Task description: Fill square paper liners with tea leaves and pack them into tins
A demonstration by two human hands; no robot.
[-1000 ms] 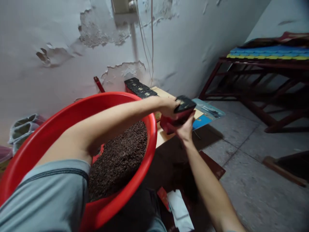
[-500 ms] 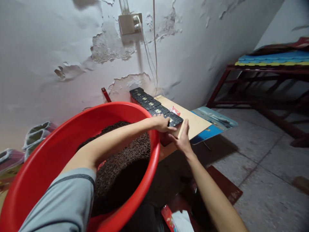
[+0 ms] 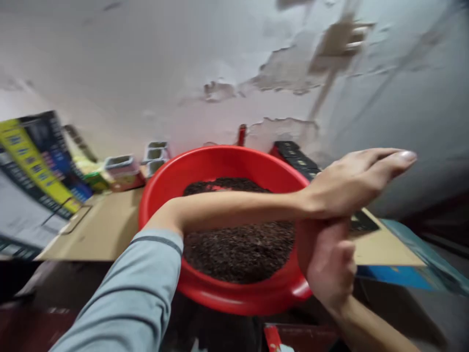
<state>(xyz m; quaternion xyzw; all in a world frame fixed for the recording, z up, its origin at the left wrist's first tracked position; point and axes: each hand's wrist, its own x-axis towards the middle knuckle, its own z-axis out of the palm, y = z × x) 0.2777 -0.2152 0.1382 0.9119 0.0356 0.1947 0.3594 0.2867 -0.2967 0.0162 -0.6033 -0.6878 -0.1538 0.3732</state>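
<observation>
My left arm reaches across a red plastic basin point(image 3: 220, 154) holding a heap of dark, loose, shredded-leaf-like stuff point(image 3: 238, 256). My left hand point(image 3: 359, 181) is just past the basin's right rim, palm down, its fingers stretched out and nothing seen in it. Under it is my right hand point(image 3: 328, 264), at or very near the left wrist and palm. The right fingers are partly hidden behind the left hand and smeared by motion. Behind the hands stands a row of black-topped boxes point(image 3: 296, 159), partly covered by the left hand.
Left of the basin, open-topped containers point(image 3: 122, 164) and a yellow-and-black printed board point(image 3: 40, 161) are on a tan board surface point(image 3: 106, 230). At the right lies another tan sheet point(image 3: 392, 244) over a blue panel point(image 3: 399, 276). A peeling wall point(image 3: 164, 63) rises behind.
The view has swung left. Both hands have come off the nearest black-topped box and toward me, and now meet beside the basin's right rim, the left above the right.
</observation>
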